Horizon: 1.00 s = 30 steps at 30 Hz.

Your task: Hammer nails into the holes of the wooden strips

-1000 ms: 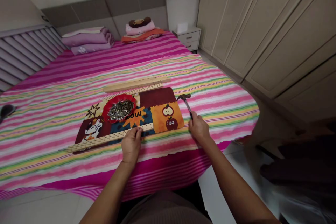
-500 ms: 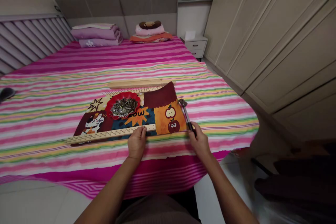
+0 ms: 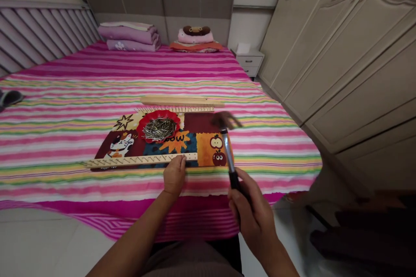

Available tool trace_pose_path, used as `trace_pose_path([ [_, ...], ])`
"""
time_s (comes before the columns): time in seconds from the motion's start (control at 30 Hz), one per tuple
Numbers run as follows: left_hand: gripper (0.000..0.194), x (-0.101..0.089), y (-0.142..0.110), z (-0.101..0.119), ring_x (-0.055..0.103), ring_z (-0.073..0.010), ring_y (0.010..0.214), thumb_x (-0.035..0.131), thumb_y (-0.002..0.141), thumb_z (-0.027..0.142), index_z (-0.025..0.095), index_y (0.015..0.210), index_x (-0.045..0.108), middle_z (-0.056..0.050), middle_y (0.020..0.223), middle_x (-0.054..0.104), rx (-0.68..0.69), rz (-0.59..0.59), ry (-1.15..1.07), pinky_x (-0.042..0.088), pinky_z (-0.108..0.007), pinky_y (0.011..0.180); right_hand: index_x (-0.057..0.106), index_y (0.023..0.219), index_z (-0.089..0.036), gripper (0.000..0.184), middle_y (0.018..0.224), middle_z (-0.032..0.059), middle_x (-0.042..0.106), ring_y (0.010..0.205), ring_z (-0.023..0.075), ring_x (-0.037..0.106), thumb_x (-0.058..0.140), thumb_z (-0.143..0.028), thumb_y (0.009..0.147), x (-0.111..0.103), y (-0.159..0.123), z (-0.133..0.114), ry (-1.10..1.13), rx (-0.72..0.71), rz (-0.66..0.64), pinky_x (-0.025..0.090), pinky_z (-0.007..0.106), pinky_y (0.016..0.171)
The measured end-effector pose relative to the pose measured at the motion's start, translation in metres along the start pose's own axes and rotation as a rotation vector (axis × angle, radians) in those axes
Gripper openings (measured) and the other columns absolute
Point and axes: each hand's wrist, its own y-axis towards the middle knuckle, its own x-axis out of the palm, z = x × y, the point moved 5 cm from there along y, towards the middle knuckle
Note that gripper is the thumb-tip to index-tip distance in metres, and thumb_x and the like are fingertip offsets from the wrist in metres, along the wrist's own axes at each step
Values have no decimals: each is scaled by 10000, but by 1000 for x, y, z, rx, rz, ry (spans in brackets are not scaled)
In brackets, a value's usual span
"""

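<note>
Presently, the grip of the right hand [image 3: 251,210] is closed around the dark handle of a hammer [image 3: 229,156], which is held upright, with its head toward the far side of the bed; the head is blurred by motion and is seen over the right-hand part of a patterned mat [image 3: 198,122]. The grip of the left hand [image 3: 174,175] is closed on the near wooden strip [image 3: 139,159], close to its right end; whether a nail is also pinched between the fingertips cannot be told. The near wooden strip is laid along the near edge of the mat, and a row of slanted nails is set along it to the left of the hand. A red bowl [image 3: 177,118] filled with loose nails [image 3: 159,129] is placed on the mat, beyond the near wooden strip. Behind the bowl, a second nailed strip [image 3: 191,109] is located, its nails pointed upward, and a plain wooden board [image 3: 178,101] is positioned just beyond it. All of these parts are supported by the bed [image 3: 276,138], which is covered with striped cloth. Folded purple bedding [image 3: 130,37] and a pink and orange stack [image 3: 195,39] are stowed near the headboard [image 3: 195,6].
</note>
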Motion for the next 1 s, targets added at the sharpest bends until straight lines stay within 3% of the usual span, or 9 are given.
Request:
trace_pose_path([
  [0.13, 240, 1, -1, -1, 615, -188, 827, 407, 896, 310, 207, 818, 609, -68, 854, 674, -10, 0, -3, 428, -276, 754, 542, 1300, -240, 393, 637, -32, 584, 552, 114, 552, 449, -318, 926, 30, 1, 3, 49, 94, -218, 488, 230, 558],
  [0.27, 216, 2, -2, -1, 618, -194, 823, 416, 881, 269, 205, 809, 609, -75, 827, 665, -19, -24, 0, 426, -276, 729, 546, 1301, -255, 402, 801, 8, 669, 689, 142, 621, 450, -278, 911, 47, 4, 6, -45, 68, -276, 514, 257, 650],
  [0.43, 214, 3, -3, -2, 614, -190, 802, 422, 879, 268, 199, 801, 609, -71, 804, 653, -35, -36, 25, 418, -270, 702, 514, 1324, -267, 416, 998, 37, 692, 924, 176, 649, 424, -229, 920, 51, 7, -2, -118, 57, -354, 517, 306, 804],
  [0.67, 275, 3, -3, -2, 617, -197, 837, 381, 906, 301, 190, 837, 623, -82, 842, 666, -16, -37, 17, 428, -281, 738, 483, 1362, -252, 439, 1069, 64, 685, 979, 188, 640, 424, -266, 927, 47, 7, -9, -137, -6, -265, 518, 325, 841],
  [0.83, 258, 7, -5, -5, 619, -183, 814, 397, 905, 293, 188, 812, 613, -73, 819, 662, -1, -7, 49, 435, -269, 734, 546, 1300, -242, 397, 952, 44, 701, 877, 178, 656, 429, -253, 921, 49, 8, -3, -144, 9, -296, 529, 298, 764],
  [1.0, 253, 7, -4, -8, 626, -164, 822, 412, 911, 320, 196, 836, 619, -57, 865, 687, 26, 42, 57, 443, -250, 751, 505, 1349, -205, 437, 1018, 78, 700, 895, 192, 661, 411, -305, 934, 27, 23, 6, -255, -48, -63, 527, 290, 753],
])
